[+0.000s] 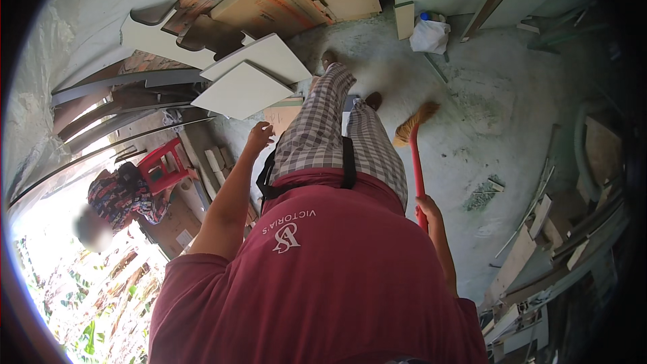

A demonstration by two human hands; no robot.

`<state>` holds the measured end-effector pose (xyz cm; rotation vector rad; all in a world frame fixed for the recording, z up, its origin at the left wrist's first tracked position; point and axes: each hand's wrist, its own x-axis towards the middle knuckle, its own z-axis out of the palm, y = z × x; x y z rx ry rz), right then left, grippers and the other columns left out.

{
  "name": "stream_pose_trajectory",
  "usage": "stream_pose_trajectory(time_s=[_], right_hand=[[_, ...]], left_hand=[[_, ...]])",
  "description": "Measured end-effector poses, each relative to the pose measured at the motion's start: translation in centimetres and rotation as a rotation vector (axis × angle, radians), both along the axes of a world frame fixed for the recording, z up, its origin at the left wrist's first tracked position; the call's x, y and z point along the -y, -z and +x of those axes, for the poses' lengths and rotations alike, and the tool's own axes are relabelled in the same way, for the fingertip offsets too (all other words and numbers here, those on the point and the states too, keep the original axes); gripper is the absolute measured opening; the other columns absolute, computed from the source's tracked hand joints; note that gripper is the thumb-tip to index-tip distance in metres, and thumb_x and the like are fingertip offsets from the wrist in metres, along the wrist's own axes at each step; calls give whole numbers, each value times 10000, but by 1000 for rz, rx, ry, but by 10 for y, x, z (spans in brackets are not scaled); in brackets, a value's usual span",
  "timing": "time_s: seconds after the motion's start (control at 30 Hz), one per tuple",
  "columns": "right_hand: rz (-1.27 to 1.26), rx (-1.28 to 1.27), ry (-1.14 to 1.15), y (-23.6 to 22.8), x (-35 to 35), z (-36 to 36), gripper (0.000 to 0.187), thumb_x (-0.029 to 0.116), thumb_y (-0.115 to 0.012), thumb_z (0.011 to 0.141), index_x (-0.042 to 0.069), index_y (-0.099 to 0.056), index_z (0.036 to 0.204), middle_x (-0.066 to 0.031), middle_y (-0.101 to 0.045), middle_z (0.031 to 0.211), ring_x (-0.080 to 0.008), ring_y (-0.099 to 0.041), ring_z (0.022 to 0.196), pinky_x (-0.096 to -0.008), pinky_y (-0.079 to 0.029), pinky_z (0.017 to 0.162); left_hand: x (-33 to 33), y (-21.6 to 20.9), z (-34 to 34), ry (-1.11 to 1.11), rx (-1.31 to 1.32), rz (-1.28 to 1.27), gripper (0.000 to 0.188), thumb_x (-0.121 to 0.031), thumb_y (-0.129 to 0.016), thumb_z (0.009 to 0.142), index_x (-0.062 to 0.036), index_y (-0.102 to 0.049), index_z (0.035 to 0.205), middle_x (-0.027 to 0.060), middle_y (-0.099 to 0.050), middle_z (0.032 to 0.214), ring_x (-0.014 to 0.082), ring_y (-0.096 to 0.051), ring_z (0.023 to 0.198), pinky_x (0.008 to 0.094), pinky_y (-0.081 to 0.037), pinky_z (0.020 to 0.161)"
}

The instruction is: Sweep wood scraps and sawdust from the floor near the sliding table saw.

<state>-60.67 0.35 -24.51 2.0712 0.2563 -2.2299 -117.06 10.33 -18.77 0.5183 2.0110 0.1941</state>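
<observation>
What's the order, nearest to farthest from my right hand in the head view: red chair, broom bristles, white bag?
1. Broom bristles, just ahead of your right hand.
2. White bag, farther ahead.
3. Red chair, off to the left.

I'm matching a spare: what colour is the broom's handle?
The broom handle in the right hand is red; the head view shows it best.
</observation>
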Motion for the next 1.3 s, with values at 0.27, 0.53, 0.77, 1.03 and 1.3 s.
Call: stream_pose_trajectory(time_s=[0.27, 0.53, 0.77, 1.03, 1.3], right_hand=[[0, -64, 11, -3, -11, 10, 233, 212, -530, 775, 52, -436, 916, -45, -450, 527, -163, -468, 391, -312, -400, 338], [60, -8, 42, -34, -2, 7, 230, 179, -518, 776, 56, -421, 944, -29, -427, 515, -147, -443, 364, -292, -392, 328], [113, 9, -93, -46, -22, 11, 252, 165, -512, 766, 51, -413, 968, -36, -426, 517, -145, -441, 360, -292, -390, 322], [82, -24, -251, -30, -61, 12, 245, 174, -516, 770, 46, -419, 955, -42, -434, 514, -149, -452, 373, -299, -394, 333], [30, -22, -203, -25, -71, 14, 227, 178, -517, 774, 59, -424, 943, -41, -435, 523, -147, -453, 380, -301, -395, 340]], left_hand=[[7, 16, 21, 52, -51, 28, 351, -261, -542, 778, -10, -534, 1024, 132, -615, 809, 199, -611, 648, 288, -484, 542], [-23, 21, 31, 35, 38, 26, 363, -257, -536, 787, 12, -524, 1030, 149, -608, 789, 198, -611, 629, 295, -486, 517], [-4, 23, 18, -21, 39, -17, 353, -268, -517, 808, -35, -502, 1072, 121, -611, 797, 185, -614, 606, 281, -457, 469], [43, 26, 23, -220, 36, -14, 344, -273, -512, 819, -38, -499, 1070, 120, -612, 809, 173, -605, 588, 280, -454, 482], [77, 46, 38, 201, -231, 89, 309, -253, -527, 801, -37, -553, 1020, 165, -609, 908, 277, -605, 808, 354, -473, 693]])
